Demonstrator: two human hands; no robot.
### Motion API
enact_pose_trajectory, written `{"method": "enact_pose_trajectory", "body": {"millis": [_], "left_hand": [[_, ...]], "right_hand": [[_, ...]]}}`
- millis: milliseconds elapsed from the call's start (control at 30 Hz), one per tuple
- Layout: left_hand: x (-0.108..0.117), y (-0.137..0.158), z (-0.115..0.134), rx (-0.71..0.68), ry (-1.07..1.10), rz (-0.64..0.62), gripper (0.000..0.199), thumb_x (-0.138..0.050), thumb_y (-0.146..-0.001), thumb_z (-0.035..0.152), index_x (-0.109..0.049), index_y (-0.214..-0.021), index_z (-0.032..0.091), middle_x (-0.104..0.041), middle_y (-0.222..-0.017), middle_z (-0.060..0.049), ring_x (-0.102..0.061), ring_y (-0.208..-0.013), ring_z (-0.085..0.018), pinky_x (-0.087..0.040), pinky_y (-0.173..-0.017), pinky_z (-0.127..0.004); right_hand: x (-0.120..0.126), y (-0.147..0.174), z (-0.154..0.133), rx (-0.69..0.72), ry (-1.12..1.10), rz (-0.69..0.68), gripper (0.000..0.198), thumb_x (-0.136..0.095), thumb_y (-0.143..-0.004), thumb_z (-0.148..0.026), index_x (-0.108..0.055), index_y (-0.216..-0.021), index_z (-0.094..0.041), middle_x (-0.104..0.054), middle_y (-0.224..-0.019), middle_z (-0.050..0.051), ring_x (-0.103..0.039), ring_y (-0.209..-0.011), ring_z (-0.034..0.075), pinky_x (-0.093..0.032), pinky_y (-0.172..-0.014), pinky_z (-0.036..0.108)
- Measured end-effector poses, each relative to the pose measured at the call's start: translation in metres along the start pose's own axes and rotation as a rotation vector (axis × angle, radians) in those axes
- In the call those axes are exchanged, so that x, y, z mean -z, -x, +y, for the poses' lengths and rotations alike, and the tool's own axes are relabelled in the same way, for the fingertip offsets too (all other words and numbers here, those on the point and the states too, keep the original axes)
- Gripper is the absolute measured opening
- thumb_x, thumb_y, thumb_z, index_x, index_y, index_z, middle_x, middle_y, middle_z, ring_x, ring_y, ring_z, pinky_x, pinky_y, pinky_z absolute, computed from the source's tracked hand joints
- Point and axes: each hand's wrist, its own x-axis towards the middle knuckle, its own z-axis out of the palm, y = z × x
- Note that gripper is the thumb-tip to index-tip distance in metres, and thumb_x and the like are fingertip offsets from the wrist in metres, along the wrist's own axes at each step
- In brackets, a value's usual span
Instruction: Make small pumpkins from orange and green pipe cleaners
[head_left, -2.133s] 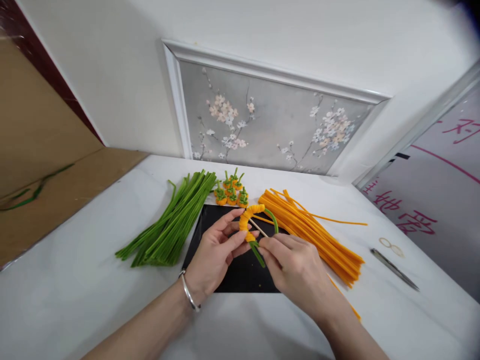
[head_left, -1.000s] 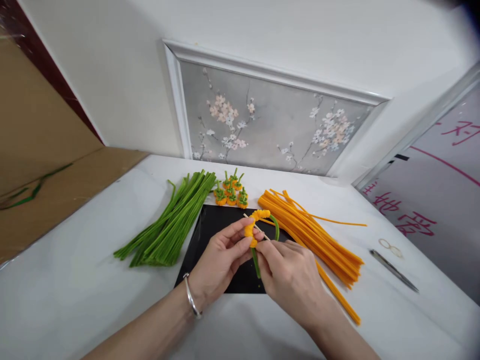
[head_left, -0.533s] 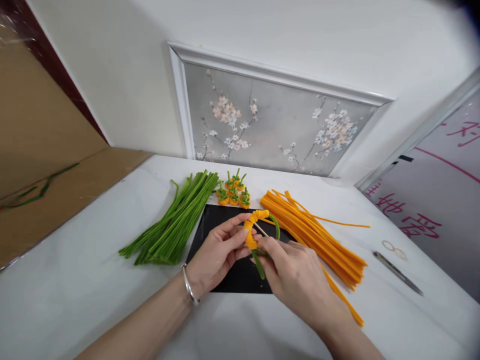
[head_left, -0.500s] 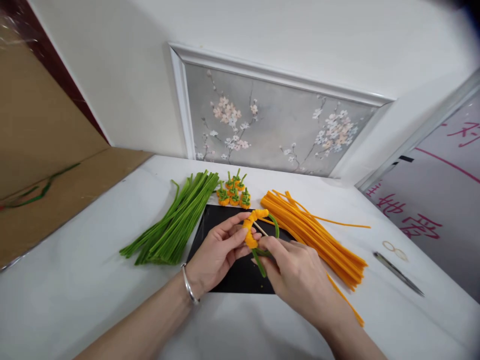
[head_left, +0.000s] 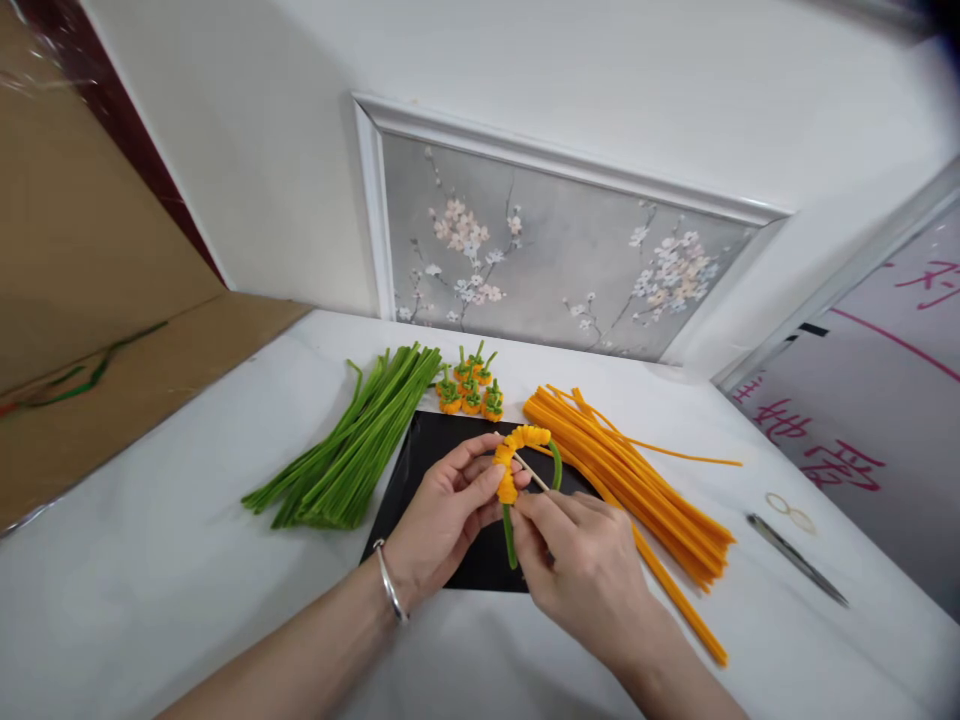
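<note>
My left hand [head_left: 454, 510] pinches an arched orange coil of fuzzy pipe cleaner [head_left: 525, 438] between thumb and fingers. A green pipe cleaner [head_left: 511, 540] runs through the coil; one end hangs down and the other curves out at the upper right. Closed around a thin pale stick [head_left: 529, 472], my right hand [head_left: 585, 555] has its fingertips against the coil's lower end. The stick slants across the inside of the arch. Both hands are above a black mat [head_left: 401, 480]. My right fingers hide part of the stick and the green strand.
A bundle of green pipe cleaners [head_left: 349, 450] lies left, an orange bundle [head_left: 637, 480] right. Several small orange-and-green pieces [head_left: 471, 385] stand behind the mat. A slim silver pointed tool [head_left: 799, 560] and pale loops [head_left: 789, 510] lie right. Cardboard [head_left: 255, 330] borders the table's left.
The coil has tilted slightly in my fingers, and its turns show more clearly. The lower green end hangs straighter. Both hands appear slightly lower and further right, with the view also shifted.
</note>
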Motion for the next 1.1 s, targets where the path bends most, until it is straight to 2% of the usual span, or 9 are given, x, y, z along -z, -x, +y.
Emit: {"method": "enact_pose_trajectory", "body": {"millis": [133,333,533,700,900,1100], "left_hand": [[-0.0027,0.0005,0.0006,-0.012,0.006,0.023,0.027,-0.069,-0.081,0.014,-0.060,-0.106,0.018,-0.073,-0.089,-0.005,-0.071,-0.088,-0.015,-0.057,-0.074,-0.021],[-0.0035,0.0010,0.0051,-0.008,0.012,0.059,0.024,-0.069,-0.081,0.015,-0.059,-0.103,0.018,-0.073,-0.085,-0.005,-0.071,-0.087,-0.016,-0.057,-0.072,-0.020],[-0.0024,0.0025,0.0033,-0.015,0.012,0.016,0.026,-0.072,-0.079,0.015,-0.058,-0.100,0.020,-0.073,-0.088,-0.003,-0.071,-0.085,-0.014,-0.056,-0.072,-0.017],[-0.0018,0.0025,0.0058,0.014,-0.008,0.002,0.025,-0.072,-0.079,0.018,-0.057,-0.099,0.020,-0.073,-0.091,-0.004,-0.071,-0.084,-0.016,-0.057,-0.067,-0.019],[-0.0001,-0.0003,0.0092,-0.011,-0.051,0.058,0.022,-0.075,-0.076,0.017,-0.056,-0.088,0.018,-0.071,-0.081,-0.001,-0.072,-0.081,-0.014,-0.057,-0.064,-0.015],[-0.0041,0.0012,0.0065,-0.055,-0.026,0.085,0.026,-0.078,-0.072,0.018,-0.057,-0.087,0.018,-0.072,-0.082,-0.001,-0.072,-0.084,-0.015,-0.056,-0.064,-0.015]], "right_hand": [[-0.0028,0.0009,0.0006,-0.027,-0.012,0.024,0.015,-0.050,-0.089,-0.015,-0.061,-0.078,-0.016,-0.061,-0.060,0.000,-0.053,-0.048,0.013,-0.035,-0.053,0.027],[0.0033,0.0020,0.0018,-0.006,-0.140,-0.060,0.013,-0.046,-0.092,-0.015,-0.058,-0.092,-0.017,-0.065,-0.070,0.001,-0.059,-0.058,0.014,-0.040,-0.059,0.025],[0.0034,-0.0007,-0.0025,0.009,-0.104,-0.027,0.010,-0.046,-0.091,-0.015,-0.052,-0.084,-0.019,-0.061,-0.062,-0.002,-0.054,-0.051,0.013,-0.036,-0.054,0.026],[0.0024,-0.0022,-0.0015,-0.009,-0.128,0.017,0.008,-0.047,-0.091,-0.013,-0.052,-0.088,-0.018,-0.062,-0.065,-0.002,-0.055,-0.052,0.011,-0.037,-0.056,0.024],[0.0048,-0.0004,-0.0014,0.035,-0.068,0.012,0.012,-0.047,-0.088,-0.011,-0.050,-0.079,-0.018,-0.055,-0.057,-0.003,-0.049,-0.048,0.011,-0.032,-0.053,0.026],[0.0011,-0.0002,-0.0035,0.108,-0.040,0.014,0.013,-0.045,-0.087,-0.007,-0.054,-0.085,-0.017,-0.054,-0.056,-0.004,-0.048,-0.048,0.011,-0.031,-0.054,0.027]]}}
